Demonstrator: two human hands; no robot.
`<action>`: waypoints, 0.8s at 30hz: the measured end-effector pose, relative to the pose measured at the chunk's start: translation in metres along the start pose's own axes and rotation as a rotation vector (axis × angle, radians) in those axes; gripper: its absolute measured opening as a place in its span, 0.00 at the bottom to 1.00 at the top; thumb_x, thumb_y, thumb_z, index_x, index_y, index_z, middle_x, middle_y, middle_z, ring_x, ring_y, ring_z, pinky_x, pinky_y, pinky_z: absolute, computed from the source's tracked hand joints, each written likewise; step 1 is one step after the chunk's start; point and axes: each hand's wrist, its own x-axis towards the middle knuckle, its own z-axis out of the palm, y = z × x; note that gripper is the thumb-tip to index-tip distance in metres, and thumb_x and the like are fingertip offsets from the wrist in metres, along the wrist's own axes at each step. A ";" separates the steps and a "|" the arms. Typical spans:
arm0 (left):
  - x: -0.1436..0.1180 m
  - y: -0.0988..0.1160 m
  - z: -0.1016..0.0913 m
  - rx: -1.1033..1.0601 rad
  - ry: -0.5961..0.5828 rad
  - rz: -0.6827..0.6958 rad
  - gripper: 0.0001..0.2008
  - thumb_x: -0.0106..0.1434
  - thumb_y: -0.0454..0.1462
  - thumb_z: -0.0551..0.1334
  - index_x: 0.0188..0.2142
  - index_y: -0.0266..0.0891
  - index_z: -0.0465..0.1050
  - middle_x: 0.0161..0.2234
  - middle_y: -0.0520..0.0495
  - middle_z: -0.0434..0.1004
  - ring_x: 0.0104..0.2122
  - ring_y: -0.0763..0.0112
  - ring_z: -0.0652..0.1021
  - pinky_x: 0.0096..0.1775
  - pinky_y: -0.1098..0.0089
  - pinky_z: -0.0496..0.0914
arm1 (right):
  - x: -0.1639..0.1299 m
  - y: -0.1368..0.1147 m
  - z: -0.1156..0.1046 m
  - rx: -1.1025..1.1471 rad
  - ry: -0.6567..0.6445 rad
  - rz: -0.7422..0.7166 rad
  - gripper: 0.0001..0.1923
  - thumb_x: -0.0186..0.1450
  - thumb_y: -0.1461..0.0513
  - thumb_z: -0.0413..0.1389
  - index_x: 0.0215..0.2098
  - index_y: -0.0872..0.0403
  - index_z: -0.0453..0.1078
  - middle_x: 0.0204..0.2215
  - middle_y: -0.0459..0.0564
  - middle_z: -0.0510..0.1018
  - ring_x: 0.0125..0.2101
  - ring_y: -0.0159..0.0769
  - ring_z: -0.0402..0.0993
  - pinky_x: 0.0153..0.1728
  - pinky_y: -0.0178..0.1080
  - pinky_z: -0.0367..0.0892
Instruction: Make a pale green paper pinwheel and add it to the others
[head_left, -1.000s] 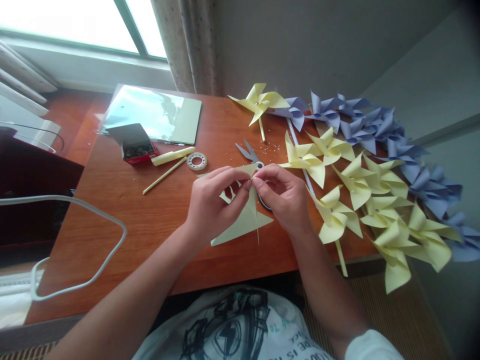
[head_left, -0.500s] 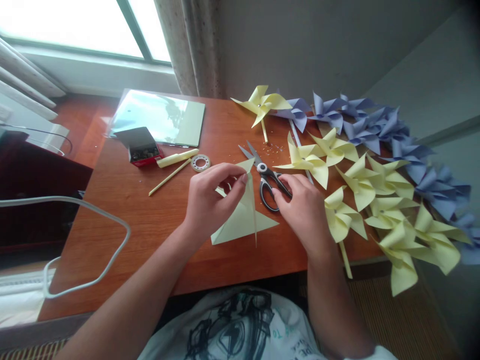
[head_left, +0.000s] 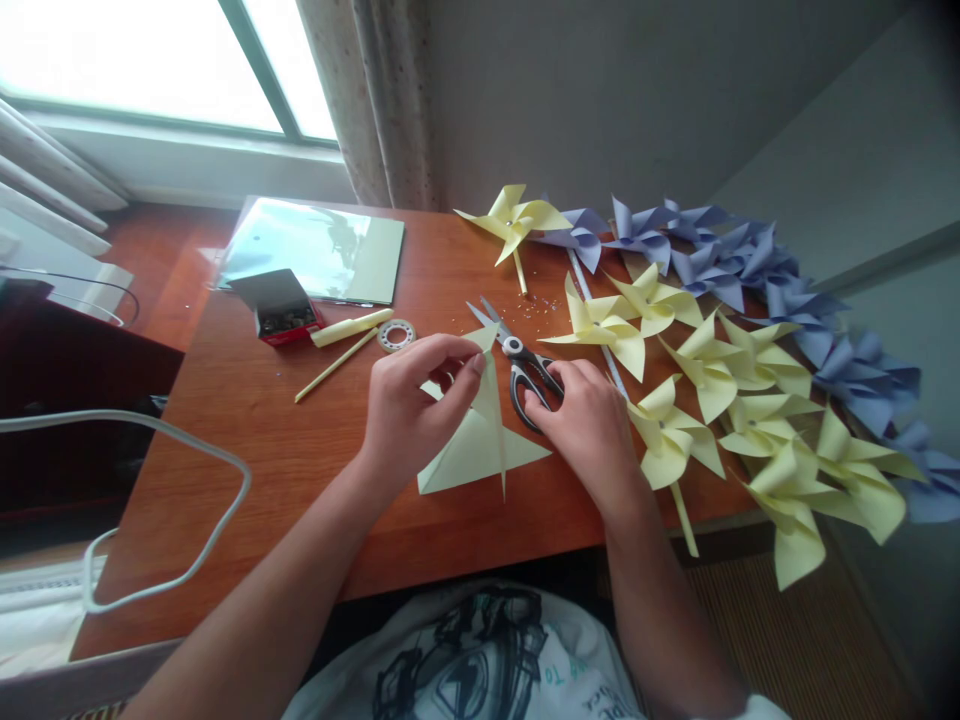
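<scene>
Between the thumb and fingers of my left hand (head_left: 424, 395), a pale yellow cut sheet of paper (head_left: 469, 445) is pinched near its top. Its flaps spread out below, and one narrow point hangs toward the table's front edge. My right hand (head_left: 589, 420) has its fingers and thumb on the handles of black-and-grey scissors (head_left: 513, 346). The scissors lie just right of the paper, with slightly parted blades pointing away from me. Part of the handle loops is hidden by my right fingers.
Yellow pinwheels (head_left: 671, 430) and purple pinwheels (head_left: 712, 270) crowd the right side. To the left are a tape roll (head_left: 396, 336), a yellow paper stick (head_left: 336, 366), a rolled yellow paper (head_left: 351, 327) and an open small box (head_left: 281, 318). A shiny plastic-covered pack (head_left: 315, 250) lies behind; a white cable (head_left: 187, 422) loops at left.
My right thumb and fingers have shifted slightly down and left over the scissor handles. My left hand keeps its pinch on the paper. The whole view has shifted a little.
</scene>
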 end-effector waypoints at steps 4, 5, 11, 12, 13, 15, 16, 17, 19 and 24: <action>0.000 0.000 -0.001 -0.032 0.020 0.000 0.03 0.64 0.32 0.65 0.33 0.37 0.77 0.26 0.51 0.77 0.25 0.76 0.75 0.30 0.74 0.70 | -0.006 0.005 -0.004 0.326 0.043 0.046 0.14 0.60 0.58 0.63 0.43 0.54 0.75 0.41 0.56 0.81 0.40 0.48 0.79 0.45 0.50 0.75; 0.000 0.000 -0.001 -0.038 0.022 -0.002 0.03 0.64 0.32 0.65 0.33 0.37 0.77 0.27 0.51 0.77 0.25 0.75 0.75 0.30 0.73 0.70 | -0.007 0.006 -0.005 0.469 0.034 0.070 0.15 0.59 0.58 0.64 0.43 0.54 0.74 0.42 0.55 0.81 0.40 0.46 0.80 0.46 0.49 0.76; 0.000 0.000 -0.001 -0.034 -0.001 0.000 0.03 0.65 0.32 0.65 0.33 0.37 0.77 0.27 0.50 0.77 0.26 0.74 0.75 0.30 0.72 0.70 | -0.009 0.009 -0.017 1.251 -0.104 0.241 0.23 0.50 0.54 0.73 0.39 0.51 0.74 0.32 0.46 0.79 0.34 0.37 0.78 0.38 0.40 0.77; 0.000 0.001 -0.001 -0.028 -0.001 0.003 0.03 0.65 0.32 0.65 0.33 0.37 0.77 0.27 0.50 0.77 0.26 0.74 0.75 0.30 0.72 0.70 | -0.010 0.008 -0.020 1.290 -0.143 0.246 0.23 0.48 0.54 0.75 0.37 0.51 0.74 0.30 0.45 0.79 0.33 0.36 0.77 0.36 0.38 0.77; 0.000 0.001 -0.001 -0.021 -0.002 0.005 0.03 0.65 0.32 0.65 0.33 0.37 0.77 0.28 0.50 0.77 0.26 0.74 0.75 0.30 0.72 0.70 | -0.011 0.008 -0.022 1.308 -0.177 0.251 0.23 0.47 0.55 0.75 0.36 0.51 0.75 0.29 0.45 0.79 0.32 0.35 0.77 0.35 0.37 0.77; 0.000 0.002 -0.002 -0.009 -0.003 0.012 0.03 0.65 0.32 0.64 0.33 0.37 0.77 0.28 0.50 0.77 0.26 0.74 0.75 0.31 0.72 0.70 | -0.014 0.008 -0.026 1.305 -0.220 0.262 0.23 0.45 0.57 0.77 0.36 0.51 0.75 0.30 0.45 0.80 0.32 0.35 0.78 0.35 0.37 0.77; 0.000 0.002 -0.002 -0.004 -0.004 0.019 0.03 0.65 0.32 0.64 0.34 0.37 0.77 0.28 0.50 0.77 0.26 0.74 0.74 0.31 0.72 0.70 | -0.016 0.009 -0.027 1.290 -0.235 0.265 0.24 0.45 0.58 0.77 0.36 0.51 0.75 0.31 0.46 0.80 0.33 0.36 0.78 0.36 0.37 0.77; 0.001 0.003 -0.002 0.001 -0.004 0.027 0.03 0.65 0.32 0.64 0.34 0.37 0.77 0.28 0.50 0.77 0.26 0.74 0.74 0.31 0.72 0.70 | -0.018 0.010 -0.028 1.270 -0.251 0.261 0.24 0.46 0.58 0.77 0.38 0.51 0.76 0.32 0.46 0.81 0.35 0.37 0.79 0.38 0.38 0.77; 0.001 0.004 -0.003 0.010 0.000 0.048 0.03 0.65 0.31 0.64 0.33 0.37 0.76 0.28 0.50 0.77 0.26 0.75 0.74 0.30 0.72 0.69 | -0.022 0.015 -0.029 1.202 -0.276 0.229 0.24 0.49 0.58 0.76 0.41 0.50 0.75 0.36 0.47 0.82 0.39 0.39 0.80 0.42 0.40 0.77; 0.002 0.005 -0.003 0.006 -0.009 0.115 0.04 0.65 0.30 0.63 0.34 0.36 0.76 0.28 0.49 0.77 0.26 0.75 0.75 0.30 0.73 0.69 | -0.024 0.025 -0.031 0.882 -0.185 0.072 0.22 0.53 0.58 0.74 0.43 0.48 0.72 0.39 0.46 0.80 0.40 0.38 0.77 0.46 0.41 0.74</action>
